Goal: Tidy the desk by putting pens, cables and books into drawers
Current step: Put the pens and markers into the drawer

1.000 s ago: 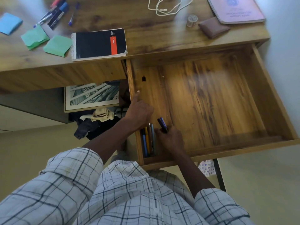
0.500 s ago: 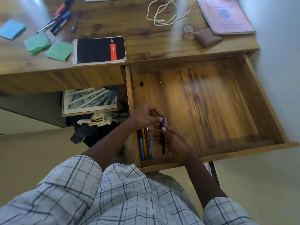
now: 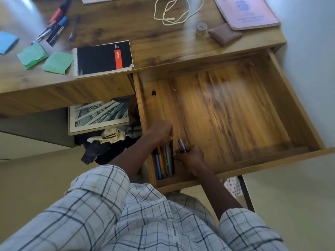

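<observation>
The open wooden drawer [image 3: 226,115] sticks out from the desk's right side. Several pens [image 3: 160,163] lie side by side in its near left corner. My left hand [image 3: 159,133] curls over their far ends and pinches the top of a dark pen [image 3: 172,156] at the right of the row. Just right of it, my right hand [image 3: 190,156] grips a purple pen [image 3: 181,145], tip pointing away. On the desk lie more pens and markers [image 3: 54,28], a white cable [image 3: 172,13], a black notebook [image 3: 103,57] and a pink book [image 3: 248,11].
A brown wallet [image 3: 224,33] and a small tape roll [image 3: 201,28] sit by the pink book. Green sticky notes [image 3: 58,63] and a blue one [image 3: 7,41] lie at the left. Under the desk are a picture book [image 3: 99,115] and clothes [image 3: 105,144]. A small black clip [image 3: 153,93] lies in the drawer.
My left hand came off the drawer's left wall, took the dark pen from my right hand and laid it beside the row. My right hand keeps the purple pen.
</observation>
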